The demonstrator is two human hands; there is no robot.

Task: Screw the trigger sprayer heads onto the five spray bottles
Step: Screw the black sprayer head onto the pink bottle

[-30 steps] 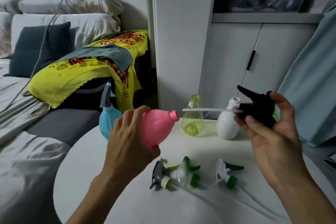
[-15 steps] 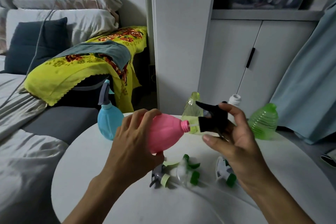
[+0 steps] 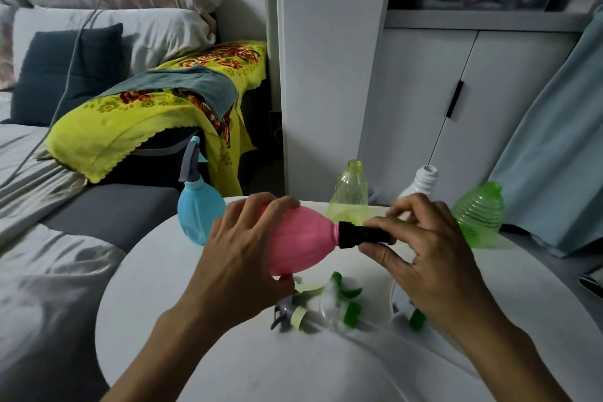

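Note:
My left hand (image 3: 243, 254) grips a pink bottle (image 3: 301, 243), held sideways above the round white table (image 3: 202, 349) with its neck pointing right. A black sprayer head (image 3: 362, 234) sits against that neck, its collar over the mouth, and my right hand (image 3: 421, 258) holds it by thumb and fingers. A blue bottle (image 3: 197, 214) with a grey sprayer head on it stands at the table's back left. A yellow-green bottle (image 3: 349, 197), a white bottle (image 3: 422, 183) and a ribbed green bottle (image 3: 478, 214) stand uncapped at the back. Loose sprayer heads (image 3: 329, 305) lie under my hands.
A bed with grey sheets (image 3: 49, 238) and a yellow floral blanket (image 3: 156, 114) lies to the left of the table. White cabinet doors (image 3: 440, 101) stand behind it, and a light blue curtain (image 3: 561, 157) hangs at the right.
My right hand brought the black sprayer head leftward to the pink bottle's mouth; its dip tube went inside and the collar now sits on the neck. My left hand kept holding the bottle.

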